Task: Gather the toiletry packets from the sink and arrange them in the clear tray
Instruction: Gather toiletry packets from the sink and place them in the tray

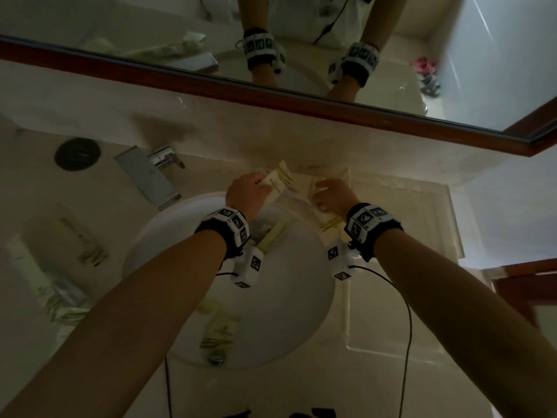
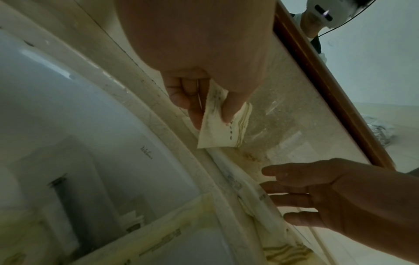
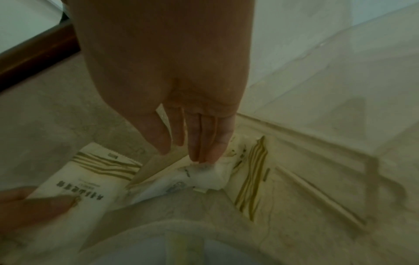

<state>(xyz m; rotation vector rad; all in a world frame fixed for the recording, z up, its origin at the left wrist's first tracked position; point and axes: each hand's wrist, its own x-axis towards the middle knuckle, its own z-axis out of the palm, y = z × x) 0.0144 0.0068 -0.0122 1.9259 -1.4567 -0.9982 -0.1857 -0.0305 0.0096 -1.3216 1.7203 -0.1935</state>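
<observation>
Counter: pale, veined stone with a dull sheen; it surrounds the sink on every side.
Mirror: flat glass in a dark red-brown wooden frame, on the wall behind the sink.
Sink: round, smooth white basin, the landmark for everything below.
Clear tray: rectangular, transparent plastic with low glossy walls, on the counter just right of the sink.
Faucet: squared, brushed-metal spout with a chrome lever, behind the sink to its left.
Left hand: above the sink's back rim, thumb and fingers clamped on a packet.
Right hand: over the sink's back-right rim at the tray's near corner; fingers straight and together, tips pressing a crumpled white packet.
Held packet: flat cream paper sachet with olive stripes, dark print and a serrated end, in the air behind the sink.
Packets in the tray: cream, olive-striped, lying flat right of the sink.
Packets in the sink: creased, striped sachets in the bowl near the drain, plus one long narrow cream one by the back wall.
Packets on the counter: blurred striped sachets well left of the sink.
</observation>
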